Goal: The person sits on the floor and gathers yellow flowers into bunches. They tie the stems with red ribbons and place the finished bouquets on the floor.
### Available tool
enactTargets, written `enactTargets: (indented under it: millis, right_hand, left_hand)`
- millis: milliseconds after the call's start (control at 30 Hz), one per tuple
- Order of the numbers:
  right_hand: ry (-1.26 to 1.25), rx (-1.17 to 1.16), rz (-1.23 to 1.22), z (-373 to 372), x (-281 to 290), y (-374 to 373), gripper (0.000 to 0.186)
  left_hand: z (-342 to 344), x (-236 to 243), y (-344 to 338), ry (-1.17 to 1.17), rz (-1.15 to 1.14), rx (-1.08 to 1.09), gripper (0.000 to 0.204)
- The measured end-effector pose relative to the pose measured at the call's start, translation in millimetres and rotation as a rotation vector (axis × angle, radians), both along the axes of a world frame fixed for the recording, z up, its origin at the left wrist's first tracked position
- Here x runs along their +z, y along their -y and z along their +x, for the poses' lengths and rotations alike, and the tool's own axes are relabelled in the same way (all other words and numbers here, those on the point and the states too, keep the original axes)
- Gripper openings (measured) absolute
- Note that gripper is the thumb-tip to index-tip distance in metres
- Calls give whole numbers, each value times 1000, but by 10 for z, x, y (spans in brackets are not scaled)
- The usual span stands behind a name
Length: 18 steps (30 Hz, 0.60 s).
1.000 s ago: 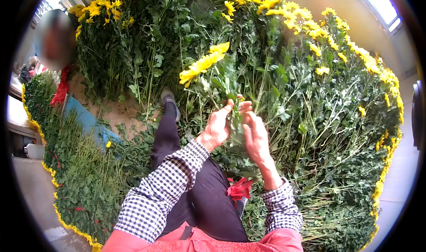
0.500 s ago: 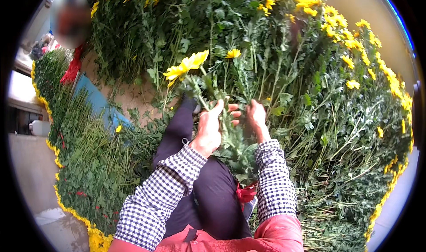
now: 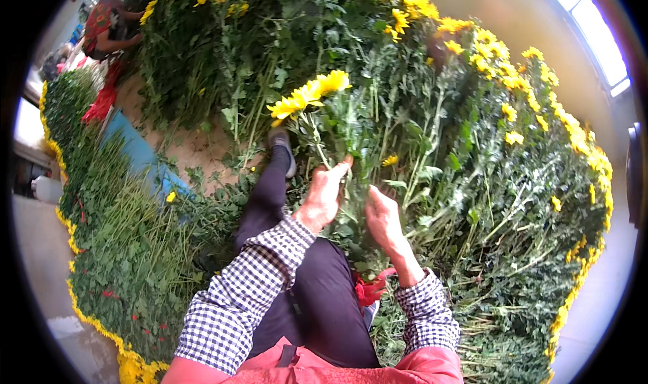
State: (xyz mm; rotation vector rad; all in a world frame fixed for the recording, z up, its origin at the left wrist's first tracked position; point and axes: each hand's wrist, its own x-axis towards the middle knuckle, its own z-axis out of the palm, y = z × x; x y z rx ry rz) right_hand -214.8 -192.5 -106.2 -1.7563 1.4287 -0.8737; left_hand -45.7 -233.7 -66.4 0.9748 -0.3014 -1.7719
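Observation:
Between my knees my left hand (image 3: 324, 196) is closed around the leafy stems of a small bunch of chrysanthemums (image 3: 312, 95), with yellow blooms tilting up and left above the thumb. My right hand (image 3: 385, 218) is beside the same stems, fingers stretched upward, its palm side toward the green leaves. Its far fingers are partly hidden. Red ribbon-like material (image 3: 370, 289) lies by my right knee, below the right hand.
Dense rows of yellow chrysanthemums (image 3: 520, 141) with long green stems curve around me. A pile of stems (image 3: 135, 235) lies left. A blue sheet (image 3: 145, 158) and red strip (image 3: 104, 99) lie at upper left. Beyond, a person (image 3: 101, 29) reaches toward flowers.
The held blooms have moved right and slightly up. My right hand has come down toward me and a little left, its wrist now bare beyond the cuff. The view has shifted slightly.

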Motion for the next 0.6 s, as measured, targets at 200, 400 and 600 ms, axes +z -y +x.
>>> enactTargets:
  millis: [200,400,600]
  right_hand:
    - [-148,369,246,-595,-477,-172,42]
    - [-562,123,180,-1756,-955,-454,28]
    - [-749,-485,-293,-1382,-779,983,61]
  left_hand:
    - [409,123,159,137,-146,190,24]
    - [817,228,184,-116,-18,352,29]
    - [512,133,123,0,-34,114,31]
